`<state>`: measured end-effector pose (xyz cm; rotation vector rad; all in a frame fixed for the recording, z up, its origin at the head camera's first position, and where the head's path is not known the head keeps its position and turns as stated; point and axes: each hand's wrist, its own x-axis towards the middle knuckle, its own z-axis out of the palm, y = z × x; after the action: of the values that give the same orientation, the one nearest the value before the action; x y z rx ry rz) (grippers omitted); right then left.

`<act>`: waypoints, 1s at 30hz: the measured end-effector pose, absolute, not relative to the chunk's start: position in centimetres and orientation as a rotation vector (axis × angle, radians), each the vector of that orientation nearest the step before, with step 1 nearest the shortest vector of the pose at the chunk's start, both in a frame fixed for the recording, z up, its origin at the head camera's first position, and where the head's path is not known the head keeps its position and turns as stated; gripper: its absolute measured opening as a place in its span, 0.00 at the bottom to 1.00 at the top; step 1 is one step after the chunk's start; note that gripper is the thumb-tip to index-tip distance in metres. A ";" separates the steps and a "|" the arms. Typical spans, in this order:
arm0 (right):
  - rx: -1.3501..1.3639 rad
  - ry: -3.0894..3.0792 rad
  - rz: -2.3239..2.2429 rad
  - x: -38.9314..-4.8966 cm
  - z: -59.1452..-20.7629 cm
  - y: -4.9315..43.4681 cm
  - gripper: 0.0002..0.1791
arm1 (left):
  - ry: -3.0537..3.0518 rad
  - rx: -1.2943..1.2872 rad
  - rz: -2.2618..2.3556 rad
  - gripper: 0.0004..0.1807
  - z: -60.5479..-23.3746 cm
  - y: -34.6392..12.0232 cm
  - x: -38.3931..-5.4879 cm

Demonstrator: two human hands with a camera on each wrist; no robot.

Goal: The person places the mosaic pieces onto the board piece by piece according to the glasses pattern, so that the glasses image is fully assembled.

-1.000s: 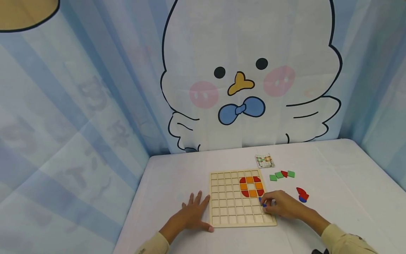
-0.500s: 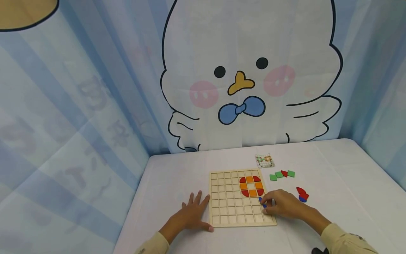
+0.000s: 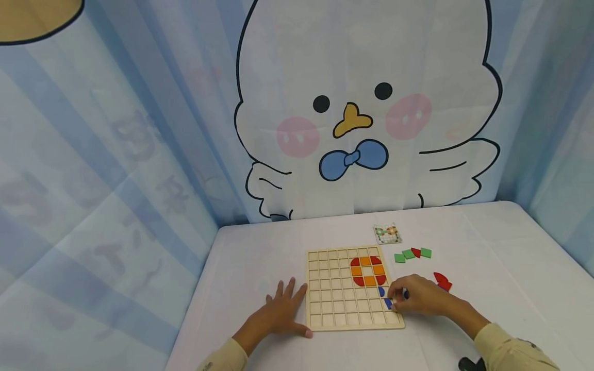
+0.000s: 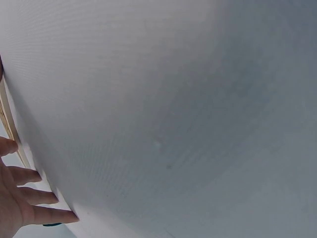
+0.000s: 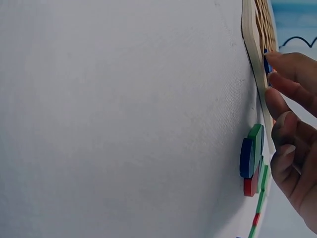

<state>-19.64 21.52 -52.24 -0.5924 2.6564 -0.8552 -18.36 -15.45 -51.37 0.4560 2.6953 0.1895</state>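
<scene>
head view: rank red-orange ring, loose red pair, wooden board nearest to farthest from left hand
1. Wooden board: beside the left hand
2. Red-orange ring: far right on board
3. Loose red pair: past board's right edge

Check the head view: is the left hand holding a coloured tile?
No, the left hand lies with its fingers spread at the left edge of the wooden board.

From here I make out a pale cream left sleeve (image 3: 226,355) and a matching right sleeve (image 3: 503,348). Each bears a small dark marking (image 3: 527,344).
</scene>
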 end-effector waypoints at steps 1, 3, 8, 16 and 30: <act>-0.582 2.658 -0.852 -19.6 -52.3 21.5 0.06 | 2.696 0.457 0.189 0.64 -51.3 -15.5 -18.4; -0.563 2.659 -0.849 -19.6 -52.3 21.3 0.06 | 2.695 0.456 0.193 0.64 -51.4 -15.5 -18.4; -0.551 2.678 -0.816 -19.5 -52.1 21.1 0.05 | 2.691 0.452 0.204 0.64 -51.5 -15.6 -18.5; -0.562 2.704 -0.783 -19.6 -51.9 20.7 0.04 | 2.694 0.459 0.185 0.64 -51.3 -15.6 -18.5; -0.667 2.629 -0.946 -19.9 -52.1 22.0 0.09 | 2.678 0.453 0.197 0.63 -50.9 -15.4 -18.4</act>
<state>-19.85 21.96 -52.12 -0.6668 2.6290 -0.9463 -18.38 -15.38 -50.90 0.4527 2.6783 0.1966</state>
